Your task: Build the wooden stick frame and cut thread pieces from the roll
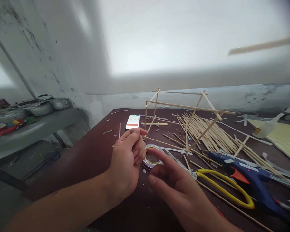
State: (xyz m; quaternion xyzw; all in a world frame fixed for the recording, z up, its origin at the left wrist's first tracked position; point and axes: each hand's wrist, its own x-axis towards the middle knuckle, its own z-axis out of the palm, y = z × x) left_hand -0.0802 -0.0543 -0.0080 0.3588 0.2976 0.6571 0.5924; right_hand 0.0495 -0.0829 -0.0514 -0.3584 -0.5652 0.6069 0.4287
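My left hand (128,161) is curled, fingers closed around a roll of clear tape (151,158) that rests on the dark brown table (94,151). My right hand (174,183) is beside it with fingers spread, its index fingertip touching the roll's rim. Just behind stands a frame of thin wooden sticks (183,109). A pile of loose sticks (207,132) lies to its right.
Yellow-handled scissors (227,191) and a blue glue gun (251,177) lie to the right of my hands. A phone (132,121) with a lit screen lies further back. Yellow paper (280,137) and a plastic bottle (267,127) are far right. A grey shelf (33,127) with bowls stands left.
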